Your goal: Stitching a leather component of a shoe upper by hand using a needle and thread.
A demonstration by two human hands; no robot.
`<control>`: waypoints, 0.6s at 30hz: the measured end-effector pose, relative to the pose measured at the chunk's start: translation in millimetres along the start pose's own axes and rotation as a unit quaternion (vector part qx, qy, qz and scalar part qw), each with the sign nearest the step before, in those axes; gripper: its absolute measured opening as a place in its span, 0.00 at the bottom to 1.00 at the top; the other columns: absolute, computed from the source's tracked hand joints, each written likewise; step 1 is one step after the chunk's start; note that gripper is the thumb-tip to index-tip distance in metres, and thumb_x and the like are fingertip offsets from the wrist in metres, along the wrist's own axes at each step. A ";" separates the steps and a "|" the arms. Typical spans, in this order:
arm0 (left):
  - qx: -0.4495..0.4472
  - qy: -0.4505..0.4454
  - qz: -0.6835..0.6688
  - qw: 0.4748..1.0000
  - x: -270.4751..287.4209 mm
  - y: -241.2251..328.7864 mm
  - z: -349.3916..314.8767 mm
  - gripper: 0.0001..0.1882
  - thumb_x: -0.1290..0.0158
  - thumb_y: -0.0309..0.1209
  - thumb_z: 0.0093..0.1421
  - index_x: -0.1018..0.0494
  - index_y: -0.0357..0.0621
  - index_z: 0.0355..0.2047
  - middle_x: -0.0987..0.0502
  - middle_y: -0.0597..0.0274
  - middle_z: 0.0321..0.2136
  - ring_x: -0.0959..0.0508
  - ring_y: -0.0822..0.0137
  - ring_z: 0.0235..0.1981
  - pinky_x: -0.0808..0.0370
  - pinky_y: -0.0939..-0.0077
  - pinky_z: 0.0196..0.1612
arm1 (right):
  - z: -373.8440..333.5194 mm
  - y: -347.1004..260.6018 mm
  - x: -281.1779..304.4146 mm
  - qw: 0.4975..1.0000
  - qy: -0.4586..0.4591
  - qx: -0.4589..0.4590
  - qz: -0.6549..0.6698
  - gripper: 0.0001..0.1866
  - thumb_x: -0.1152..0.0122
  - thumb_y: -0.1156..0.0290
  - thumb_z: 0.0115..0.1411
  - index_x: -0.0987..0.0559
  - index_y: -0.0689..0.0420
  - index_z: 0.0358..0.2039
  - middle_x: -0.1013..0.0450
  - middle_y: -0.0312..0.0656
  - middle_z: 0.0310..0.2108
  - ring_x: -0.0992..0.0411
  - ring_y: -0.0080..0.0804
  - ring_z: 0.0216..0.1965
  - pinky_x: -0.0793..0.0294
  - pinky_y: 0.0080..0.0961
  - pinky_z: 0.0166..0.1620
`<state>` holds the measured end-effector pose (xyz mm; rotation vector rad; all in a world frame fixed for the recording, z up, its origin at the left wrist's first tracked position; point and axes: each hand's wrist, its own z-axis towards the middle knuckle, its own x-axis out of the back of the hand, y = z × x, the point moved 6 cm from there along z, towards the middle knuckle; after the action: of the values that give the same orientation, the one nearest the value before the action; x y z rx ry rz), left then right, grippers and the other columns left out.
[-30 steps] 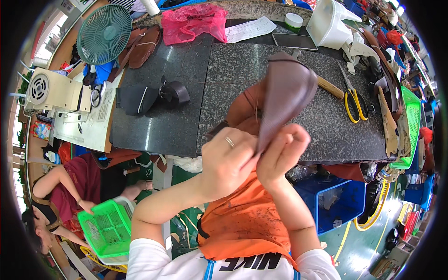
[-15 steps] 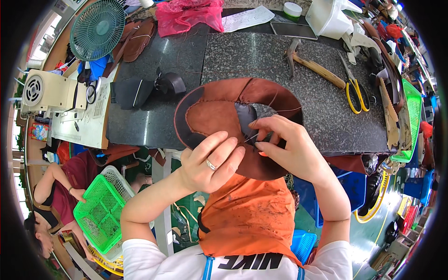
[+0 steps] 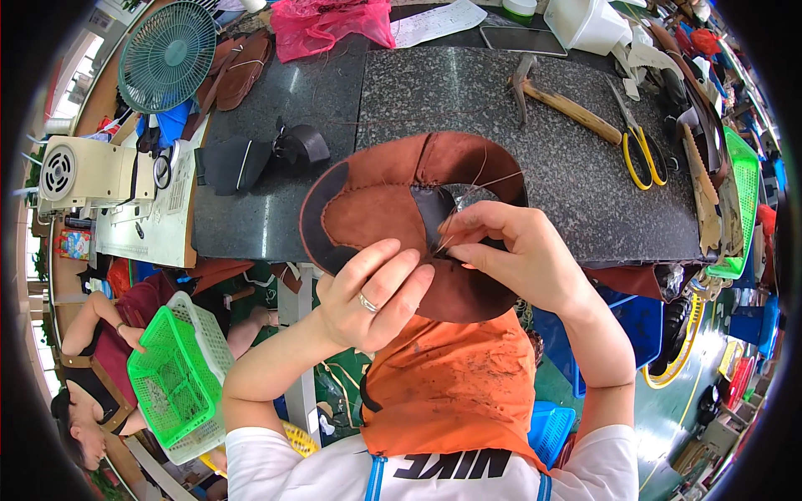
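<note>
A brown leather shoe upper [image 3: 374,215], curved into an oval with a stitched seam around its inner panel, is held up at the near edge of the dark stone worktop. My left hand [image 3: 368,296], a ring on one finger, is closed on the upper's near side; its thumb is hidden. The fingers of my right hand [image 3: 518,250] pinch thin brown thread [image 3: 491,181] beside the end of the seam, inside the opening. Strands of it loop above these fingers. Whether a needle is between the fingertips, I cannot make out.
A hammer [image 3: 572,113] and yellow-handled scissors [image 3: 643,159] lie at the right of the worktop [image 3: 401,92]. Dark leather pieces [image 3: 238,165] lie left. Beyond are a pink plastic bag [image 3: 334,25] and a fan [image 3: 171,57]. A co-worker's hand [image 3: 132,336] touches a green basket [image 3: 171,376].
Both hands and the shoe upper have shifted slightly left in view. My right fingers have closed in on the seam; the shiny sliver seen there earlier no longer shows, and thread loops stand higher.
</note>
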<state>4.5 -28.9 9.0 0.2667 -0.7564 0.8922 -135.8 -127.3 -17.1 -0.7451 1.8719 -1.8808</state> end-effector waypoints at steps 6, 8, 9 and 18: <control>-0.002 0.002 -0.008 1.000 2.3 1.6 1.3 0.13 0.42 0.21 0.43 0.21 0.42 0.33 0.23 0.60 0.37 0.24 0.58 0.40 0.23 0.74 0.38 | 3.7 0.2 -6.8 0.996 0.000 -0.035 0.086 0.07 0.38 0.76 0.54 0.21 0.66 0.33 0.24 0.43 0.30 0.24 0.28 0.35 0.26 0.24 0.42; -0.008 0.005 -0.008 1.000 3.4 5.6 2.5 0.14 0.42 0.21 0.43 0.21 0.42 0.33 0.23 0.59 0.37 0.24 0.58 0.40 0.23 0.74 0.38 | 2.1 0.7 -4.1 1.000 -0.018 0.010 0.006 0.07 0.38 0.77 0.54 0.21 0.65 0.33 0.24 0.42 0.30 0.25 0.27 0.34 0.26 0.24 0.41; -0.013 0.009 -0.006 1.000 4.5 7.6 3.7 0.14 0.42 0.21 0.43 0.21 0.42 0.34 0.23 0.59 0.37 0.24 0.58 0.39 0.23 0.73 0.38 | 0.5 -2.9 -4.8 0.995 -0.035 0.056 -0.075 0.07 0.38 0.77 0.54 0.21 0.64 0.34 0.24 0.41 0.30 0.25 0.26 0.34 0.26 0.24 0.41; 0.005 -0.022 -0.036 0.999 9.1 10.5 -3.6 0.14 0.43 0.21 0.43 0.22 0.41 0.33 0.22 0.59 0.35 0.23 0.59 0.37 0.23 0.75 0.34 | -2.6 -16.5 -7.0 0.989 0.033 0.086 0.115 0.05 0.50 0.74 0.66 0.30 0.63 0.38 0.24 0.42 0.29 0.25 0.21 0.31 0.25 0.21 0.36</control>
<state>1.6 -15.1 11.8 0.3208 -0.7798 0.8250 -130.3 -120.3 -1.3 -0.3963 1.7229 -1.9062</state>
